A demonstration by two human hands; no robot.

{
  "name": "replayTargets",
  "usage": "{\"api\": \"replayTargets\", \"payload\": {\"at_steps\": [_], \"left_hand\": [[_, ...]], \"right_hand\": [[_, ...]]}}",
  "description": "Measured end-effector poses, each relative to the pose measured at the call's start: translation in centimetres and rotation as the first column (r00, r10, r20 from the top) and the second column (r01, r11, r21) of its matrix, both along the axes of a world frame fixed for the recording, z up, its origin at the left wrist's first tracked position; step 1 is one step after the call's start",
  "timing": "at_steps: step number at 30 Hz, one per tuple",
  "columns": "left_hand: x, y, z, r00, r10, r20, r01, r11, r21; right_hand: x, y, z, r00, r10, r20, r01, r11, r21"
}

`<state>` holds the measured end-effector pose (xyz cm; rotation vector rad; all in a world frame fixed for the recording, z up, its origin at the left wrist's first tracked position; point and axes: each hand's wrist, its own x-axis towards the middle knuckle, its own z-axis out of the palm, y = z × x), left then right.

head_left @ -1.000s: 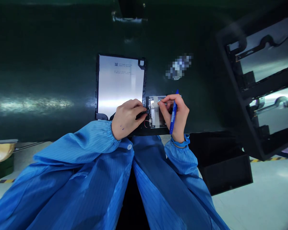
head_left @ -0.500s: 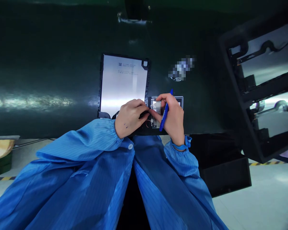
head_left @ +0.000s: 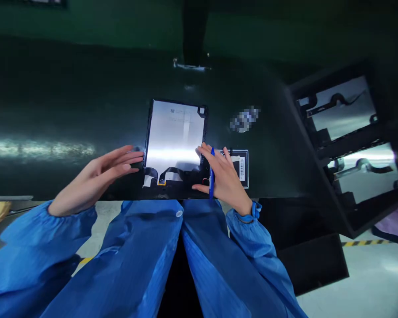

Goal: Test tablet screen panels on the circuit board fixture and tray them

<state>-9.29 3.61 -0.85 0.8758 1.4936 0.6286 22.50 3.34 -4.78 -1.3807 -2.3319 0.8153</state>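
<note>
My left hand (head_left: 108,174) is open, its fingers spread and pointing at the left edge of a silver-backed display panel (head_left: 174,132) in a black frame, without holding anything. My right hand (head_left: 223,176) is shut on a blue marker pen (head_left: 211,176), which stands nearly upright against the fingers. That hand lies over the panel's lower right corner and a dark circuit board, mostly hidden beneath it. Black flat ribbon cables (head_left: 175,172) run along the panel's lower edge. A barcode label (head_left: 241,168) shows just right of my right hand.
All this lies on a dark green bench (head_left: 69,97). A pixelated object (head_left: 244,119) stands to the right of the panel. A black rack (head_left: 346,141) stands at the right. My blue sleeves cover the lower view, above a pale floor with yellow-and-black tape (head_left: 365,243).
My left hand has let go of the board, opened and moved left. My right hand has moved down, uncovering the barcode label, with the pen still in it. The view has shifted.
</note>
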Motion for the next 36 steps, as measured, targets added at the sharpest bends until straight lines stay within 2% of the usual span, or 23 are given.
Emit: {"api": "replayTargets", "payload": {"at_steps": [3,6,8,10,11,13,14,15,16,18,20,21,25,28,30,32,33,34,36], "left_hand": [[0.7,1.2,0.0,0.981,0.132,0.142,-0.118,0.988,-0.102],[3.0,2.5,1.3,0.933,0.114,0.342,-0.091,0.992,-0.083],[4.9,2.8,2.8,0.89,0.024,0.455,-0.048,0.998,0.042],[6.6,2.6,4.0,0.84,-0.173,0.514,0.088,0.979,0.186],[7.2,2.5,4.3,0.799,-0.29,0.527,0.177,0.951,0.254],[8.0,2.2,3.9,0.734,-0.452,0.506,0.301,0.885,0.354],[8.1,2.1,3.2,0.743,-0.463,0.484,0.301,0.876,0.376],[8.1,2.1,2.2,0.785,-0.414,0.461,0.25,0.892,0.376],[8.0,2.1,1.1,0.841,-0.315,0.441,0.157,0.921,0.357],[7.9,2.3,-1.1,0.904,-0.04,0.425,-0.103,0.946,0.307],[8.0,2.4,-2.6,0.856,0.177,0.486,-0.313,0.925,0.216],[8.2,2.4,-2.9,0.81,0.234,0.538,-0.362,0.921,0.144],[8.7,2.0,-1.8,0.612,0.35,0.709,-0.351,0.924,-0.153],[8.4,1.8,-0.8,0.518,0.45,0.727,-0.441,0.869,-0.224],[8.0,2.0,-0.7,0.483,0.532,0.695,-0.539,0.807,-0.243],[7.4,2.3,-0.7,0.449,0.626,0.637,-0.645,0.721,-0.254],[7.2,2.4,-0.8,0.437,0.661,0.61,-0.688,0.682,-0.247],[7.0,2.5,-0.8,0.432,0.685,0.587,-0.717,0.655,-0.236],[6.8,2.4,-0.8,0.444,0.699,0.56,-0.741,0.638,-0.21]], "right_hand": [[-0.1,0.4,-0.3,1.0,-0.001,0.016,0.001,1.0,-0.008],[0.3,0.7,0.5,0.988,-0.061,-0.139,0.055,0.997,-0.049],[0.7,0.9,2.0,0.925,-0.204,-0.322,0.194,0.979,-0.065],[1.2,0.9,3.8,0.821,-0.328,-0.467,0.333,0.94,-0.074],[1.5,1.0,4.6,0.787,-0.362,-0.499,0.377,0.923,-0.075],[2.3,1.2,5.8,0.777,-0.391,-0.492,0.423,0.905,-0.052],[2.6,1.4,6.1,0.782,-0.407,-0.472,0.447,0.894,-0.029],[2.9,1.6,6.3,0.778,-0.428,-0.459,0.48,0.877,-0.005],[3.1,1.9,6.2,0.764,-0.452,-0.459,0.514,0.858,0.009],[2.8,2.5,5.8,0.719,-0.479,-0.503,0.55,0.835,-0.008],[1.5,3.1,5.3,0.68,-0.466,-0.566,0.538,0.841,-0.046],[0.5,3.3,5.1,0.672,-0.447,-0.591,0.519,0.853,-0.054],[-2.7,3.3,4.9,0.696,-0.343,-0.631,0.395,0.917,-0.063],[-1.9,2.5,4.1,0.716,-0.346,-0.607,0.393,0.918,-0.059],[0.2,1.8,2.8,0.698,-0.406,-0.59,0.535,0.843,0.053],[2.6,1.2,1.0,0.701,-0.454,-0.55,0.656,0.712,0.249],[3.7,1.0,0.1,0.73,-0.467,-0.499,0.66,0.669,0.342],[4.6,0.8,-0.8,0.771,-0.469,-0.431,0.631,0.654,0.418],[5.6,0.6,-2.2,0.851,-0.445,-0.279,0.525,0.69,0.498]]}}
